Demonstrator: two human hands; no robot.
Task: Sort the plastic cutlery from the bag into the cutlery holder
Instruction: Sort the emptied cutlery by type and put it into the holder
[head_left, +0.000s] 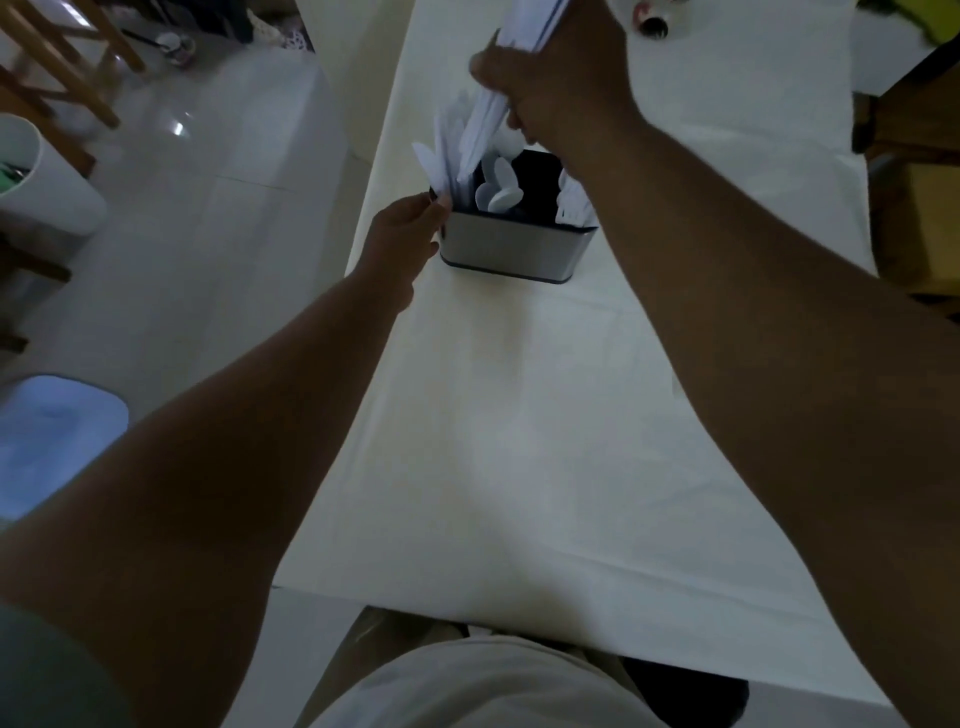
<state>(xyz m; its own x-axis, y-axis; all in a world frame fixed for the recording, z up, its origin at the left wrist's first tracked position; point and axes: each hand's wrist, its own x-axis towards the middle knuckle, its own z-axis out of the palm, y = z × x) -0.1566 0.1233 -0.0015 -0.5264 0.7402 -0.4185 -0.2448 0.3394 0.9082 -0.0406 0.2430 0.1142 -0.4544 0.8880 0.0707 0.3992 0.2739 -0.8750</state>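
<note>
On the white-covered table (519, 415), toward twelve o'clock in the view, stands the cutlery holder (519, 249), a brushed-metal box with a dark inside split into compartments side by side. The compartment at its nine o'clock end holds upright flat white blades (435, 156) that lean out toward ten o'clock. The next one holds spoons (501, 193) with their round bowls up. Past them the dark inside shows bare, and the three o'clock end holds more white pieces (571, 203), too blurred to tell which kind. The right hand (561, 88) hangs above the holder at twelve o'clock, its fingers wrapped tightly round a bundle of white plastic cutlery (485, 127). The bundle slants down toward seven o'clock, and its lower ends reach the mouth of the nine o'clock compartment beside the blades. The left hand (405, 231) is at the holder's nine o'clock end — fingers curled against the side wall and upper corner, gripping it. On the floor at nine o'clock stands a white bin (36, 208) with something green inside, and a pale blue mat (57, 441) lies toward eight o'clock. A wooden chair (62, 67) is at ten o'clock, and a small round can (655, 22) — blurred — sits on the table's far end at one o'clock.
</note>
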